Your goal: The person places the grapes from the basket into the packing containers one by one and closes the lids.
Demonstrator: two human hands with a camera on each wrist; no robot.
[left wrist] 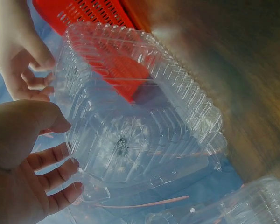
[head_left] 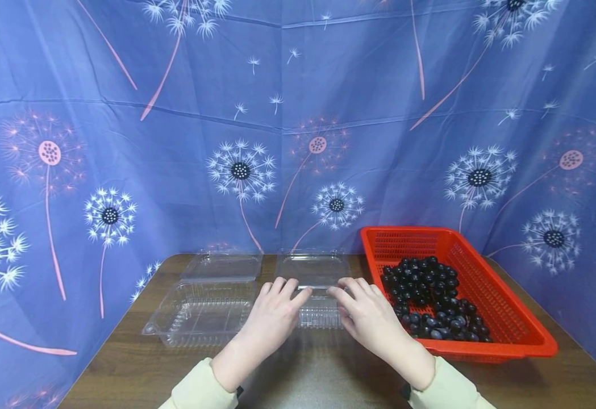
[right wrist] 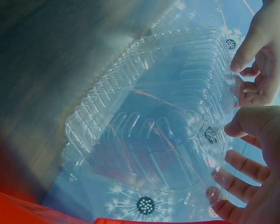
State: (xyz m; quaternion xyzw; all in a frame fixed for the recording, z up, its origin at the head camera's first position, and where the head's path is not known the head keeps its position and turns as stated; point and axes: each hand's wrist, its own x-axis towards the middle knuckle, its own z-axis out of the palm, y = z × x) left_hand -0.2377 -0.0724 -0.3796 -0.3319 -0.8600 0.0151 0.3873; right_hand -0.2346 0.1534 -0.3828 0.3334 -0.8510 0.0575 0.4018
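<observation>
A clear plastic clamshell container (head_left: 320,318) sits centrally on the table, its lid (head_left: 313,267) folded back toward the cloth. My left hand (head_left: 273,309) is at its left side, fingertips right at the rim. Opposite it, my right hand (head_left: 371,315) has its fingertips along the right part of that rim. In the left wrist view the thumb and fingers of my left hand (left wrist: 32,163) stand apart at the container's edge (left wrist: 130,126). The right wrist view shows my right hand (right wrist: 256,163) likewise spread, fingertips overlapping the clear plastic (right wrist: 149,116).
Another clear clamshell container (head_left: 200,312) lies opened at the left, its lid (head_left: 221,266) toward the back. A red plastic basket (head_left: 507,301) with dark grapes (head_left: 430,295) stands at the right. Behind the wooden table (head_left: 308,375) hangs a blue dandelion-patterned cloth (head_left: 287,113).
</observation>
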